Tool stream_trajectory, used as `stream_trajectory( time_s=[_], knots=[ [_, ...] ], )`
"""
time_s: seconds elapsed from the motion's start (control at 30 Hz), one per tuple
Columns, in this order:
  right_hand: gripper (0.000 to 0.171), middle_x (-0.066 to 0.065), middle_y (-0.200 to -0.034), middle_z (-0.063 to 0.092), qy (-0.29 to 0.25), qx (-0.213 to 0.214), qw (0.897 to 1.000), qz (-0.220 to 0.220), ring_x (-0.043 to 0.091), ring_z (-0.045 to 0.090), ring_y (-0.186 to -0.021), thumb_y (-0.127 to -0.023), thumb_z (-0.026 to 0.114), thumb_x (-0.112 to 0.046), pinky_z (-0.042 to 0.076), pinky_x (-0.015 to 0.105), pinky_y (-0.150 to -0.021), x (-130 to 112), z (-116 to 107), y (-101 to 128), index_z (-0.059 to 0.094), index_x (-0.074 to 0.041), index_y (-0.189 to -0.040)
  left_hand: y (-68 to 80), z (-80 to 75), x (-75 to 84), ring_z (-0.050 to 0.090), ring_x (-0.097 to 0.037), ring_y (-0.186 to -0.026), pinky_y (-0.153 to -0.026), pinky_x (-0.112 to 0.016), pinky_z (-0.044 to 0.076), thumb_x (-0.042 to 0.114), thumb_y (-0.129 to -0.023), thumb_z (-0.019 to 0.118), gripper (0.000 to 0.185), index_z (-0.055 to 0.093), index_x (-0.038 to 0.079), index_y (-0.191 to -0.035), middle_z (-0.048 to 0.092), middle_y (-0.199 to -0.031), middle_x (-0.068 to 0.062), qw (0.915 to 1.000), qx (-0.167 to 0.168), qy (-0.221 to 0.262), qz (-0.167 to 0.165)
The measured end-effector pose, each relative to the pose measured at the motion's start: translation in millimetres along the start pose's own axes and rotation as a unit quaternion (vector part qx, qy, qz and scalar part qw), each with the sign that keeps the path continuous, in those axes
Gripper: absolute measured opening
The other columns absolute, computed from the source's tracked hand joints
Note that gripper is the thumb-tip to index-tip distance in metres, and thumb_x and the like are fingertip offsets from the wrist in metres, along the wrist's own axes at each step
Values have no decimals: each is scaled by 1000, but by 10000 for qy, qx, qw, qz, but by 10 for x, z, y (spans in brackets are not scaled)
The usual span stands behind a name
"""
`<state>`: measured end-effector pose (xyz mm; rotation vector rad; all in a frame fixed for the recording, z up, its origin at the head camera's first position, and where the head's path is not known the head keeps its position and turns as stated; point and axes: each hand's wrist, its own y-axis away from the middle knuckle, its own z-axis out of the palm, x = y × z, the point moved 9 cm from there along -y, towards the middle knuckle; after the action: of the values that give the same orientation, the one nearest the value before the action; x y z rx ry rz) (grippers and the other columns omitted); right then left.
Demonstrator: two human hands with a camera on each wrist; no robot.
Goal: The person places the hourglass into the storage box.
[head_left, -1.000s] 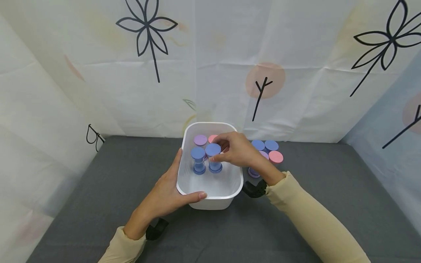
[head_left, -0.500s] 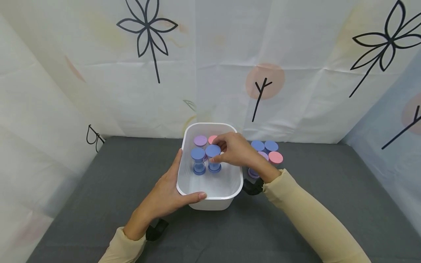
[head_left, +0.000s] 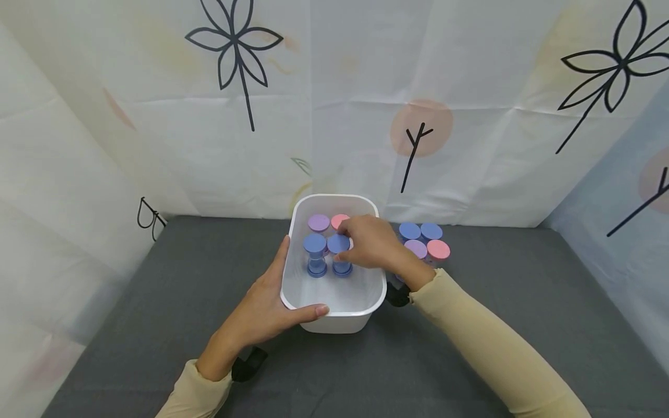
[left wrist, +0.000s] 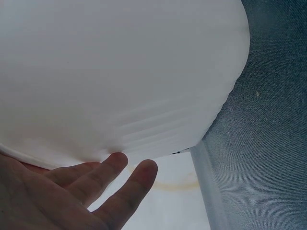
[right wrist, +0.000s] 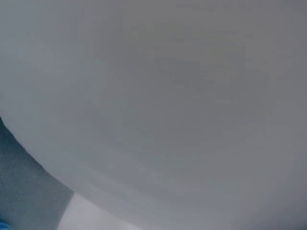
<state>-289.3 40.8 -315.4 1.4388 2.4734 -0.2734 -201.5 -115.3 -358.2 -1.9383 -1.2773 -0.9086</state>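
Observation:
In the head view a white plastic tub (head_left: 334,306) holds two blue-capped sand timers in front and a purple-capped sand timer (head_left: 319,223) and a pink-capped sand timer (head_left: 338,220) behind. My right hand (head_left: 373,244) reaches over the right rim and pinches the right blue sand timer (head_left: 338,244), upright at the tub floor. Beside it stands the other blue sand timer (head_left: 315,244), untouched. My left hand (head_left: 263,305) holds the near left corner, thumb over the front rim, fingers along the outer wall. In the left wrist view those fingers (left wrist: 144,175) touch the tub's underside. The right wrist view shows mostly blurred white wall.
Right of the tub, several more sand timers stand on the dark grey tabletop (head_left: 502,302), among them a purple one (head_left: 416,249), a pink one (head_left: 438,249) and blue ones (head_left: 431,231); my right forearm partly hides them. A patterned white curtain (head_left: 345,139) hangs behind.
The right blue sand timer has come down slightly inside the tub, and my right hand has turned a little around its cap. My left hand and the tub stay put.

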Motion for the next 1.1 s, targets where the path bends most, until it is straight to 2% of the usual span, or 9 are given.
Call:
stream_trajectory(
  time_s=[0.33, 0.6, 0.87, 1.1],
  knots=[
    [45, 2, -99, 72, 351, 62, 9992, 159, 19, 60, -85, -79, 88, -36, 49, 38, -78, 7, 52, -48, 74, -9, -113, -9, -10, 19, 58, -28, -120, -92, -49, 50, 56, -75, 86, 128, -3, 31, -163, 35, -160, -1, 9999, 15, -19, 112],
    [45, 3, -96, 71, 335, 192, 9989, 257, 20, 59, -84, -78, 89, -35, 49, 38, -77, 5, 50, -24, 74, -8, -111, -4, -5, 15, 58, -27, -122, -95, -50, 48, 57, -73, 87, 130, -3, 31, -164, 34, -161, 0, 9999, 57, -18, 83],
    [50, 6, -106, 71, -259, 460, 9982, 268, 21, 63, -94, -78, 89, -29, 54, 39, -85, 14, 1, 64, 72, -5, -119, -7, 12, 19, 60, -27, -118, -93, -48, 50, 56, -72, 88, 130, -2, 32, -164, 38, -158, 3, 9999, 10, 108, 53],
    [55, 9, -115, 70, -853, 619, 9944, 9, 27, 64, -107, -81, 88, -29, 52, 44, -93, -1, -54, 167, 69, -3, -126, -8, 4, 21, 61, -25, -116, -90, -45, 52, 55, -72, 88, 130, 0, 31, -164, 41, -155, 5, 9998, 17, 154, 88]
  ],
)
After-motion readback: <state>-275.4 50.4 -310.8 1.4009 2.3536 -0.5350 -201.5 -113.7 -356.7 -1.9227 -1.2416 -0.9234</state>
